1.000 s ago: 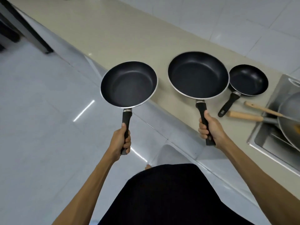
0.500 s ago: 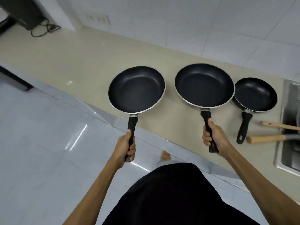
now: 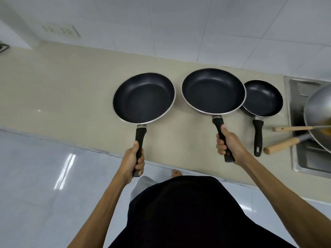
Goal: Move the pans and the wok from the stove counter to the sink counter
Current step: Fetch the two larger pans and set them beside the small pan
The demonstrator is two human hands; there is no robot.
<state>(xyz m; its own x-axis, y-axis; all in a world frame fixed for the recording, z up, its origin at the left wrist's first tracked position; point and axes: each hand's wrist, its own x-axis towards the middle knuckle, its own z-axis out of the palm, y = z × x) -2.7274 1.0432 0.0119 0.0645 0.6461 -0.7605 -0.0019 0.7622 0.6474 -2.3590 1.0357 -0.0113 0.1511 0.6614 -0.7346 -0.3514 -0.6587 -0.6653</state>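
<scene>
I see the left hand point(image 3: 133, 161) wrapped tight round the black handle of a medium frying pan point(image 3: 144, 98); thumb lies along the top of the handle, fingers curled under; the pan's bowl is over the beige counter point(image 3: 62, 90) near its front edge, level, dark non-stick inside, metal rim; I cannot tell whether it touches the counter or hangs just above. The right hand point(image 3: 228, 145) is clenched on the handle of the largest frying pan point(image 3: 213, 90), thumb pointing up the handle toward the bowl; that pan sits to the right of the medium one, rims apart, with its right rim overlapping the left rim of a small frying pan point(image 3: 263, 98); contact there I cannot tell. The small pan rests on the counter by its right end, handle pointing toward the front edge, no hand on it. Just right of it, the steel sink point(image 3: 293, 158); a grey metal wok point(image 3: 318, 111) lies tilted in the basin; two wooden handles point(image 3: 279, 148) stick out from the sink over the counter's right end. White tiled wall behind; glossy floor tiles at left; a bare foot point(image 3: 176, 173) shows below the counter's front edge.
</scene>
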